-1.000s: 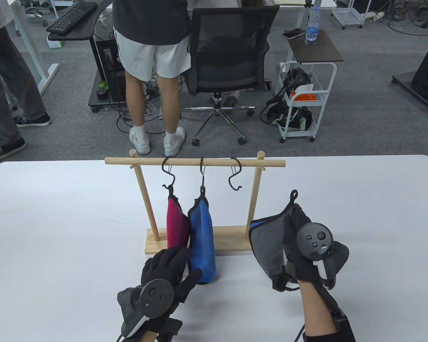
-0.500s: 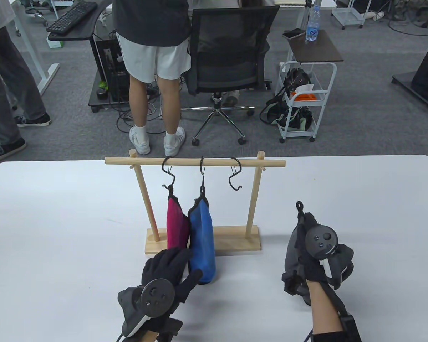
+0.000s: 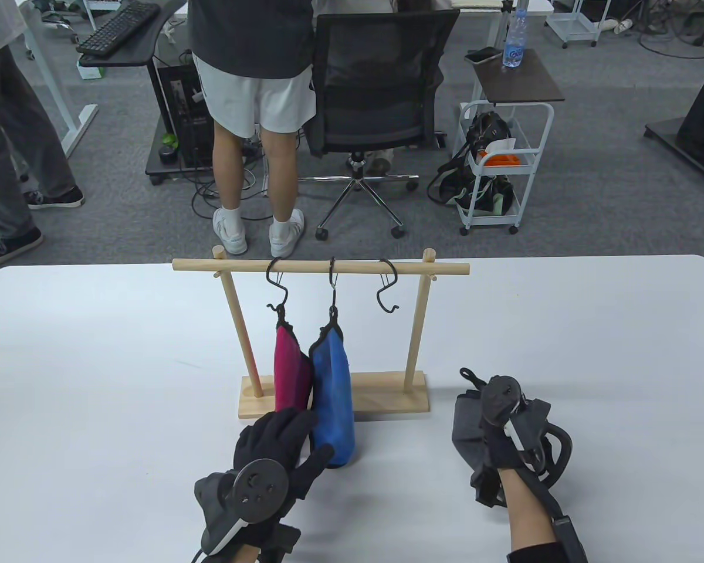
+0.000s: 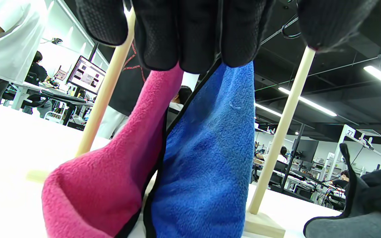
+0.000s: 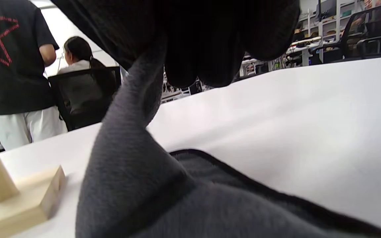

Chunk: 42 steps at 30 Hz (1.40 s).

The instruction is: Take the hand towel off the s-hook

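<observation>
we hold the grey towel (image 3: 468, 423) in our right hand (image 3: 504, 431), its fingers gripping the cloth, low on the surface (image 3: 592, 352) and off its s-hook (image 3: 387, 291). our left hand (image 3: 281, 446) rests spread against the pink towel (image 3: 290, 369) and blue towel (image 3: 332, 387), both still hooked.

A wooden rack (image 3: 334, 404) stands mid-counter (image 3: 94, 363), three s-hooks on its rail. The left hook (image 3: 276, 287) and middle hook (image 3: 332, 287) each carry a towel; the right hook (image 3: 387, 292) is bare. A third towel (image 3: 468, 428) lies on the counter right of the rack's base, under the right hand (image 3: 504, 437). The left hand (image 3: 276, 446) sits before the two hanging towels.
</observation>
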{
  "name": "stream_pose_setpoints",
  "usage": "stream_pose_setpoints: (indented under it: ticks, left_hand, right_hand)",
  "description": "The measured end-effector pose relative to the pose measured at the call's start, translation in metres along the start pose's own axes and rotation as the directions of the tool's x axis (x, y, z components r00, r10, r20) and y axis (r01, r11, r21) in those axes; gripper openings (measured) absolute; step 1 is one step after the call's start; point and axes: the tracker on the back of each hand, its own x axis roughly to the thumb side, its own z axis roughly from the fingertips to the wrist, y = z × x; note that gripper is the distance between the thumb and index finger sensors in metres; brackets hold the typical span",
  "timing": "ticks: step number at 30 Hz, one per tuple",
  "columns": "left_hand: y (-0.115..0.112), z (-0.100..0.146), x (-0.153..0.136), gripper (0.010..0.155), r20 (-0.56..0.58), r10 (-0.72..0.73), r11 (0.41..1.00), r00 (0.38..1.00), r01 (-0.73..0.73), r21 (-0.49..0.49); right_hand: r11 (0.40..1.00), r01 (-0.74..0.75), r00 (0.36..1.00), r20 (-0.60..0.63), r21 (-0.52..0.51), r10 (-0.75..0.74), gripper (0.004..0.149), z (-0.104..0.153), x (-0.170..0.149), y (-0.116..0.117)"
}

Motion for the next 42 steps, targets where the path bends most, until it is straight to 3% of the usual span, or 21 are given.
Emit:
stream_pose_setpoints:
  ticks: [10, 19, 27, 32, 42]
  left_hand:
    - [0.0, 0.0, -0.001, 0.065, 0.0, 0.002, 1.0, 1.0, -0.002, 0.0]
    - [-0.001, 0.0, -0.001, 0.065, 0.003, 0.004, 1.0, 1.0, -0.004, -0.002]
    - [-0.001, 0.0, -0.001, 0.064, 0.005, 0.003, 1.0, 1.0, -0.003, -0.008]
    - [-0.001, 0.0, -0.001, 0.064, 0.005, 0.003, 1.0, 1.0, -0.003, -0.009]
    - [-0.001, 0.0, -0.002, 0.065, 0.0, 0.005, 1.0, 1.0, -0.005, -0.009]
  right_hand:
    - [0.991, -0.109, 0.994, 0.015, 0.074, 0.108, 0.042, -0.001, 0.003, 0.023]
    - [0.984, -0.118, 0.993, 0.029, 0.134, 0.115, 0.043, -0.001, 0.001, 0.034]
    - [0.978, -0.103, 0.994, 0.053, 0.182, 0.095, 0.044, 0.001, 0.003, 0.039]
    - [0.965, -0.101, 0.994, 0.073, 0.242, 0.086, 0.054, 0.001, 0.003, 0.042]
    - [0.97, -0.075, 0.996, 0.072, 0.232, 0.059, 0.057, -0.001, 0.003, 0.036]
